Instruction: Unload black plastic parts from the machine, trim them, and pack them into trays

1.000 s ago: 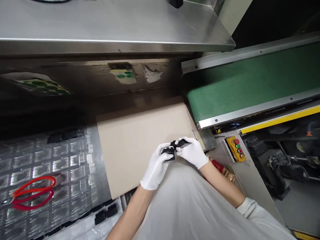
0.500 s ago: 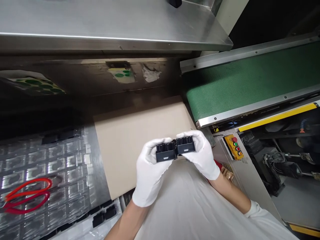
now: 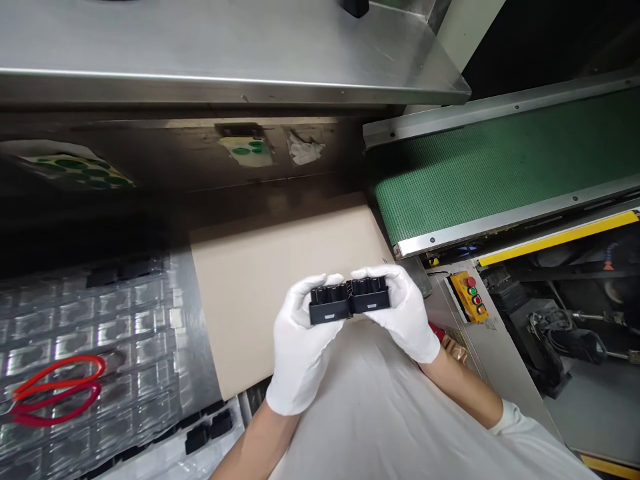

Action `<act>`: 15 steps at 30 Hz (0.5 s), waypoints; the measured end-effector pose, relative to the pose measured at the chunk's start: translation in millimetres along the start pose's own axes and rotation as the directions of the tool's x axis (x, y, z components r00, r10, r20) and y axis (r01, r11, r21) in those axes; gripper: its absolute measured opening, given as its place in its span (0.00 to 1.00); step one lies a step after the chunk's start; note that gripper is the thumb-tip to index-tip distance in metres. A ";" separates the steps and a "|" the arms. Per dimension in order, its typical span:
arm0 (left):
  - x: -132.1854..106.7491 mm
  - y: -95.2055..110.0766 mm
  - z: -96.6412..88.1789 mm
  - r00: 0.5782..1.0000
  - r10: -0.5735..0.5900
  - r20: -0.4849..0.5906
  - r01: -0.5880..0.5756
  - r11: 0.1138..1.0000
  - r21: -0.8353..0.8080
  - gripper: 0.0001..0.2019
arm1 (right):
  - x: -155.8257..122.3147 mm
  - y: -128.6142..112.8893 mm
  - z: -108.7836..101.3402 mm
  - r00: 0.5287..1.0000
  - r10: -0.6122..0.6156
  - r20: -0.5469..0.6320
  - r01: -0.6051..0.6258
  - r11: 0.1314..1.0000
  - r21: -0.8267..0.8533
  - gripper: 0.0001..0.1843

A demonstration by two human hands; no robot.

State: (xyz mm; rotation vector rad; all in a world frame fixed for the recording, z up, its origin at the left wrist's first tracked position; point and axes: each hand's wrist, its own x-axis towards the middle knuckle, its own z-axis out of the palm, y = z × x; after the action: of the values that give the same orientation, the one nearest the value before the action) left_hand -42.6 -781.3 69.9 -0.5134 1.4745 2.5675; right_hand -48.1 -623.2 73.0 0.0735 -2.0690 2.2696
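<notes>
The left hand (image 3: pixel 300 347) and the right hand (image 3: pixel 404 313) both wear white gloves, and together they hold two black plastic housings (image 3: pixel 349 301) side by side, above the lower edge of a beige cardboard sheet (image 3: pixel 260 300). Each hand is closed around one housing, with the fingers (image 3: pixel 373 272) curving over its top and the palm under it, so the hands are gripping and not open. The housings touch each other at the middle, but I cannot tell if they are joined or only pressed together. Their top side has several square openings, and the inside of these is too dark to see. The gloves also cover part of the ends, so the full shape is hidden. Left of the cardboard lies a clear plastic tray (image 3: pixel 90 333) with many pockets, and red-handled scissors (image 3: pixel 55 390) rest on it. To the right are a green conveyor belt (image 3: pixel 480 173) and a yellow control box (image 3: pixel 467 297) with round buttons. A red and brown object (image 3: pixel 450 347) is partly hidden behind the right forearm, and I cannot make out what it is.
</notes>
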 end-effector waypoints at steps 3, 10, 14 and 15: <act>1.0 -0.4 1.8 1.000 0.002 0.006 -0.002 1.000 0.000 0.29 | 0.2 -0.2 -2.3 1.000 -0.012 0.000 0.012 1.000 -0.009 0.26; 6.6 -3.1 1.9 0.998 -0.022 0.060 0.025 0.998 -0.055 0.28 | 0.5 -0.8 -4.2 0.999 -0.039 -0.014 0.039 0.999 -0.013 0.25; 7.0 -5.7 1.4 0.998 -0.026 0.054 0.029 0.999 -0.044 0.29 | -0.3 -1.7 -4.8 0.999 -0.045 0.007 0.045 0.999 0.001 0.24; 6.9 -6.0 1.7 0.998 -0.027 0.049 0.029 0.999 -0.038 0.29 | -0.5 -1.9 -5.1 0.999 -0.045 0.012 0.045 0.999 -0.003 0.24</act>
State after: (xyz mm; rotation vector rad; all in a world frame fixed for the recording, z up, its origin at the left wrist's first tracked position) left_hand -47.7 -777.0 63.4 -0.4691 1.3947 2.5728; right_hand -47.4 -618.0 74.3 0.1322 -2.0556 2.2452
